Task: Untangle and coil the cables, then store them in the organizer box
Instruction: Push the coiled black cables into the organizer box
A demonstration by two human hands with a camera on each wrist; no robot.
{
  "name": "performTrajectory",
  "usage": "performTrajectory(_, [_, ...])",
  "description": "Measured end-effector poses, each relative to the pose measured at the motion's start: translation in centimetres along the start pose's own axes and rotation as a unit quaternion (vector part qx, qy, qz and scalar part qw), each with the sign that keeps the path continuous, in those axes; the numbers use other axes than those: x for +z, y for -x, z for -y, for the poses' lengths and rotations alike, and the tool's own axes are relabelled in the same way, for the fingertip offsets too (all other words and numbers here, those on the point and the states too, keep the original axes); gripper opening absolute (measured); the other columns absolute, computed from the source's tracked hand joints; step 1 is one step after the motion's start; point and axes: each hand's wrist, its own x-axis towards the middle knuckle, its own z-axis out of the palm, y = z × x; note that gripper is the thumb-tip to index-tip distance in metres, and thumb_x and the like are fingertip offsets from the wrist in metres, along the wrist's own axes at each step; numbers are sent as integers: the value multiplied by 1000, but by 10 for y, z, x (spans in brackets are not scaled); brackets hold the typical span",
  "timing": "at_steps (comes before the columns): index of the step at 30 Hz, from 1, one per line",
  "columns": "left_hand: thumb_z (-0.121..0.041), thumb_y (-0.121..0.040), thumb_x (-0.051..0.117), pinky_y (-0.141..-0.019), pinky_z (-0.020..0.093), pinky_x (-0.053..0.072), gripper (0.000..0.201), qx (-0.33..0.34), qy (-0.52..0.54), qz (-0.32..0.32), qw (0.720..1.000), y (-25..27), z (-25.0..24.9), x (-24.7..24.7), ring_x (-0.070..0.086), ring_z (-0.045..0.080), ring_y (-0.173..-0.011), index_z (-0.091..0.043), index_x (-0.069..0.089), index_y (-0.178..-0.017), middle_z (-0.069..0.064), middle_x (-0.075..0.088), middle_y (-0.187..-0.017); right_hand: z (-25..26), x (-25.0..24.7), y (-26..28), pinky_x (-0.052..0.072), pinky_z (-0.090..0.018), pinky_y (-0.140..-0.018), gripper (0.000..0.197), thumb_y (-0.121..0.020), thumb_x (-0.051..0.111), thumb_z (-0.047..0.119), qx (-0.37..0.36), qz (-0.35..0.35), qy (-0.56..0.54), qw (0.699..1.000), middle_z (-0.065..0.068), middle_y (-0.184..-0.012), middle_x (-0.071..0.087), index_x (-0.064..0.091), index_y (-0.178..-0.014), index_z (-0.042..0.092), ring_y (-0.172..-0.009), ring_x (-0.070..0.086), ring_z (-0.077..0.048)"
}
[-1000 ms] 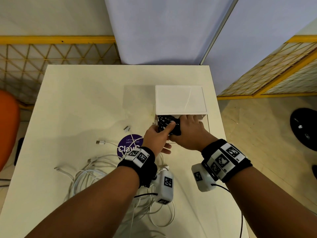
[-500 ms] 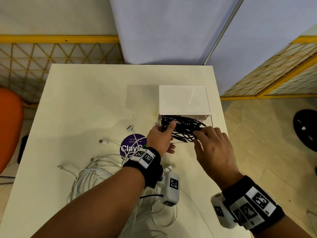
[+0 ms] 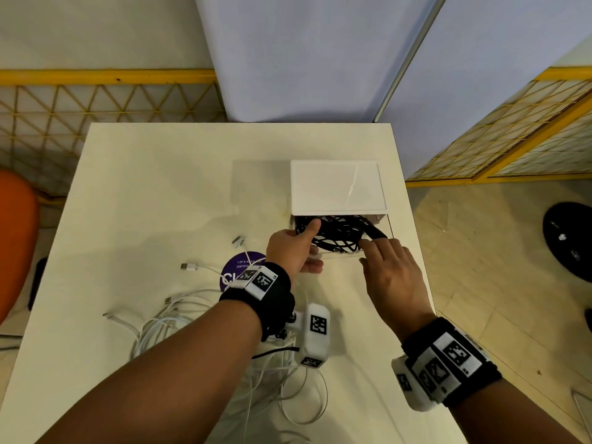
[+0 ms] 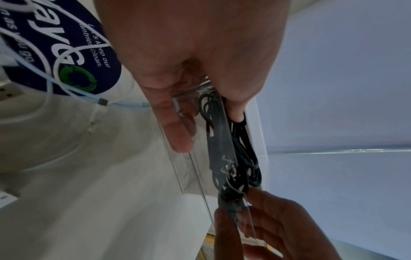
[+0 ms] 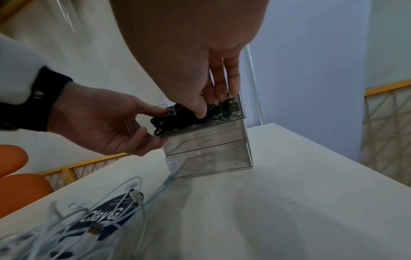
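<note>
Head view first: we see the black cables (image 3: 336, 230) lying as a loose bundle inside the top drawer (image 3: 339, 254) of the organizer box (image 3: 336, 187), and this drawer is pulled out toward the person. The box is clear plastic with a white top, and it stands on the white table (image 3: 160, 193), near the table's far right corner. In the right wrist view the box shows stacked clear compartments, and only the top one holds the black cables.

Our left hand (image 3: 293, 251) grips the left front corner of the drawer: the thumb presses down on the cables inside, and the other fingers curl under the clear wall. Our right hand (image 3: 392, 277) reaches to the right part of the drawer. Its fingers are bent, and the fingertips (image 5: 219, 95) press on the cables; we cannot tell if they really pinch one.

In front of the box, on its left side, a round purple sticker (image 3: 238, 270) lies on the table, partly under the left wrist. Beyond the sticker, further from the box, a tangle of white cables (image 3: 179, 318) is spread over the table, with several plugs pointing away from the box. Left of the table an orange seat (image 3: 16, 238) is visible.
</note>
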Motion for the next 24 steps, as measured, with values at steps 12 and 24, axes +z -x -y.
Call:
performTrajectory(12, [-20,-74,85,-76,14,43,47,287,-173,-131,933,7,6,-18,53,18,-95,-19,53,-108,2,48,-112,3,7,-27,44,-44,-69,21,-81,73,3,49,-70,14,996,-13,-95,61,64,-99,6,-83,53,-35])
performTrajectory(24, [-23,-78,76,-73,40,41,8,564,-444,-89,690,2,13,-5,61,25,-83,-23,78,-86,-6,70,-87,9,14,-33,45,-44,-83,45,-84,62,-1,-37,-37,21,998,-14,-112,63,59,-129,0,-99,58,-35])
